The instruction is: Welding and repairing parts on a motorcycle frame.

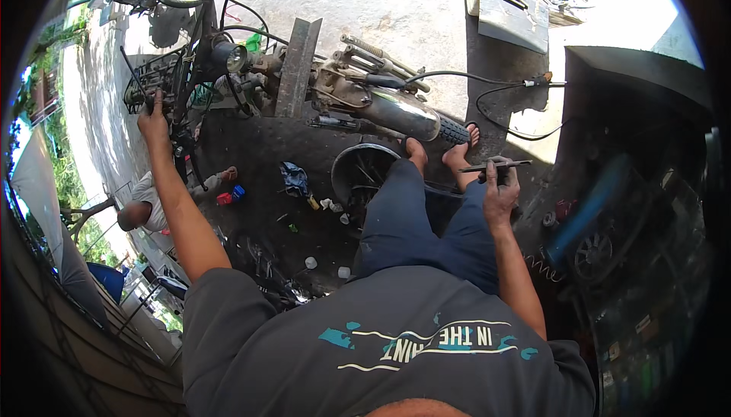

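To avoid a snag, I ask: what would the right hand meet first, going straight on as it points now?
The right hand would likely meet the looped black cable beside the right foot first, though depth is unclear.

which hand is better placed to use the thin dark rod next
Probably the right hand: it holds the thin dark rod, while the left hand is away at the dark motorcycle with the round headlamp.

Dark grey shirt [396,303], navy bottoms [396,223]
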`<action>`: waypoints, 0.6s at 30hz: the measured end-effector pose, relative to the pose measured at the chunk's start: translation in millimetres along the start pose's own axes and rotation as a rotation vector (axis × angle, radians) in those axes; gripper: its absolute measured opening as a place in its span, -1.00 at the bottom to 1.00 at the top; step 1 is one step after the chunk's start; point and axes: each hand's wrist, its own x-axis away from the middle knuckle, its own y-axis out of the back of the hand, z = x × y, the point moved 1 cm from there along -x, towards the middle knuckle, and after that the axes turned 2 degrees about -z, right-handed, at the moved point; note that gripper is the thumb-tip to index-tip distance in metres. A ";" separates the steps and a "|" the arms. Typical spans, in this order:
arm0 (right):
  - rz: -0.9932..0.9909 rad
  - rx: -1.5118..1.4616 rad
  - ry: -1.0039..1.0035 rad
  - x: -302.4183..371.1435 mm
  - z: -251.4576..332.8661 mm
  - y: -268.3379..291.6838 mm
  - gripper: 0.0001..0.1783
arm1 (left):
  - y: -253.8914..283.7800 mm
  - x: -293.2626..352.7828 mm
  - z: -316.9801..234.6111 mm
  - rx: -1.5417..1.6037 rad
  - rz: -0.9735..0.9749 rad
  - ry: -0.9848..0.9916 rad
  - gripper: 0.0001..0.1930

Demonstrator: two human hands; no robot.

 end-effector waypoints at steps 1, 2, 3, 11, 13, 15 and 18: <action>0.016 -0.041 0.031 8.7 6.3 -4.2 -0.84 | -3.0 5.0 2.1 -0.075 0.071 -0.069 -0.52; 0.033 -0.083 0.061 16.9 10.5 -8.6 -0.85 | -3.9 8.9 2.9 -0.151 0.142 -0.139 -0.53; 0.020 -0.124 0.088 1.4 12.7 -34.9 -0.85 | -13.0 -12.6 -17.6 -0.141 0.116 -0.182 -0.53; 0.224 -0.042 0.323 12.0 -2.9 -57.2 -0.89 | -17.9 5.9 -20.0 -0.201 0.231 -0.187 -0.45; 0.225 -0.118 0.285 11.9 -12.4 -67.1 -0.89 | -23.9 6.4 -22.3 -0.131 0.232 -0.201 -0.41; 0.234 -0.158 0.250 16.8 -13.3 -78.9 -0.88 | -21.5 4.3 -17.3 -0.102 0.222 -0.142 -0.39; 0.220 -0.110 0.420 16.2 8.9 -98.5 -0.86 | -5.3 -4.3 -8.0 -0.114 0.064 -0.198 -0.45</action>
